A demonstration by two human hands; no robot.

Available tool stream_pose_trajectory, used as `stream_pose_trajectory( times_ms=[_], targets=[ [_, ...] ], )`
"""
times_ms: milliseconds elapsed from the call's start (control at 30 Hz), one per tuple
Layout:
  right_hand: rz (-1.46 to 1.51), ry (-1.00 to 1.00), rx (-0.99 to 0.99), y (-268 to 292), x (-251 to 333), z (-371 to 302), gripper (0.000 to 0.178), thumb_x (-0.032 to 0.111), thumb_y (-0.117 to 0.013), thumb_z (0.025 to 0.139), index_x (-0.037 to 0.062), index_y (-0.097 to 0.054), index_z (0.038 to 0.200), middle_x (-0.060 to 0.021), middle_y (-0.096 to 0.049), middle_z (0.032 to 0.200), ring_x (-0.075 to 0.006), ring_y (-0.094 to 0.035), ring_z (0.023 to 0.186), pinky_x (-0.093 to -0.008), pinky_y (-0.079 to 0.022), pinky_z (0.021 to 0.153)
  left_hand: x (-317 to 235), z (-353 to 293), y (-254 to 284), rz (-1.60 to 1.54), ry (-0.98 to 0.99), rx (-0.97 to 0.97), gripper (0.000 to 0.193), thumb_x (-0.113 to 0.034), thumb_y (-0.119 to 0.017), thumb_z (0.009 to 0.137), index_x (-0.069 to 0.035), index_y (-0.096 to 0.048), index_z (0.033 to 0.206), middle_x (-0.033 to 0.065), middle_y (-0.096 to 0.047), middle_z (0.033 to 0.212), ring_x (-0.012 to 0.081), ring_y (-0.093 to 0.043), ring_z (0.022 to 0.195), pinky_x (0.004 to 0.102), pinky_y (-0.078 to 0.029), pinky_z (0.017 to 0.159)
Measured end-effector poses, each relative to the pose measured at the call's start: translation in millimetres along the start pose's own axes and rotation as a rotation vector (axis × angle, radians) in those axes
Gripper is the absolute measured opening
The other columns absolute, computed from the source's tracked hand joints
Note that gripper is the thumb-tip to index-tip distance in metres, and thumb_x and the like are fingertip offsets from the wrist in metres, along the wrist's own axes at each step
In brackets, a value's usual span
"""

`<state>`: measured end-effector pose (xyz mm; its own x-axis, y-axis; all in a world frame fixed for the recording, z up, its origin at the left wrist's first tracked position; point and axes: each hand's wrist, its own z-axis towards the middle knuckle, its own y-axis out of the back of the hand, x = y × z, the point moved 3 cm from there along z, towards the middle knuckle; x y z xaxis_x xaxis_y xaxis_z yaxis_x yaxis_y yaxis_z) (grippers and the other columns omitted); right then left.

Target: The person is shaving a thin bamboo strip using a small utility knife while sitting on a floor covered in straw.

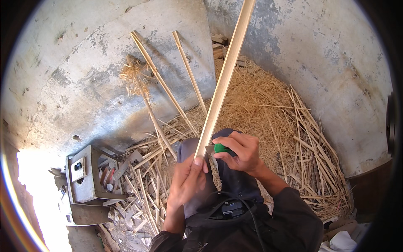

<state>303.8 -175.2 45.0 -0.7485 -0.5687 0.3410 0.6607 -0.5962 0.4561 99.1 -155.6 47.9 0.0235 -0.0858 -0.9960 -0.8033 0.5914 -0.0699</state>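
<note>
A long split bamboo strip [224, 82] slants from my lap up past the top edge of the view, its pale inner face showing. My left hand [187, 176] grips its near end, thumb laid on top. In my right hand [243, 152] is a small knife with a green handle [221, 148]. Its short blade [209, 149] sits against the strip's right edge, just beyond my left thumb. The fingers of my right hand are closed around the handle and hide part of it.
Bamboo poles [166, 84] lean on the left wall, near a stick with a fibrous tuft [133, 75]. A heap of shavings [256, 92] covers the floor ahead, edged by piled strips [319, 155]. At left stands a worn wooden box [86, 176] with tools inside.
</note>
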Motion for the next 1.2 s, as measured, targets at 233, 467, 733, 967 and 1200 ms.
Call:
stream_pose_trajectory(
  times_ms=[233,467,733,967,1200],
  targets=[
    [-0.024,0.033,-0.033,3,0,1,0.036,0.043,-0.083,0.089,0.0117,-0.077,0.106,0.0016,-0.064,0.074,-0.0166,-0.061,0.058,-0.0316,-0.046,0.052,1,-3,-2,-0.062,0.091,-0.004,0.046,-0.042,-0.043,0.117,-0.005,-0.054,0.091,-0.0006,-0.044,0.059,0.0091,-0.044,0.045,0.0240,-0.032,0.044],
    [-0.051,0.043,-0.067,5,-2,3,0.037,0.043,-0.084,0.088,0.0117,-0.077,0.106,0.0019,-0.064,0.074,-0.0166,-0.060,0.057,-0.0318,-0.045,0.050,10,-5,1,-0.085,0.089,0.023,0.046,-0.040,-0.043,0.117,-0.006,-0.050,0.088,0.0004,-0.045,0.061,0.0085,-0.042,0.046,0.0244,-0.031,0.044],
    [-0.058,0.038,-0.055,6,-3,4,0.036,0.044,-0.083,0.088,0.0133,-0.077,0.105,0.0011,-0.063,0.072,-0.0174,-0.060,0.055,-0.0316,-0.045,0.050,14,-10,4,-0.069,0.098,0.029,0.046,-0.040,-0.043,0.117,-0.006,-0.049,0.086,-0.0010,-0.041,0.061,0.0078,-0.037,0.047,0.0250,-0.033,0.044],
    [-0.055,0.037,-0.058,8,-3,4,0.036,0.045,-0.083,0.089,0.0130,-0.078,0.105,0.0009,-0.063,0.072,-0.0177,-0.061,0.055,-0.0318,-0.045,0.050,15,-16,3,-0.103,0.094,0.039,0.045,-0.037,-0.043,0.118,-0.009,-0.051,0.085,-0.0084,-0.041,0.062,0.0016,-0.035,0.051,0.0234,-0.027,0.046],
    [-0.017,-0.078,-0.128,16,-17,10,0.033,0.044,-0.080,0.093,0.0124,-0.079,0.103,-0.0028,-0.069,0.076,-0.0210,-0.065,0.057,-0.0335,-0.049,0.052,29,-27,2,-0.125,0.115,0.058,0.044,-0.034,-0.041,0.119,-0.010,-0.048,0.082,-0.0094,-0.041,0.063,0.0013,-0.034,0.053,0.0235,-0.028,0.047]
  ],
)
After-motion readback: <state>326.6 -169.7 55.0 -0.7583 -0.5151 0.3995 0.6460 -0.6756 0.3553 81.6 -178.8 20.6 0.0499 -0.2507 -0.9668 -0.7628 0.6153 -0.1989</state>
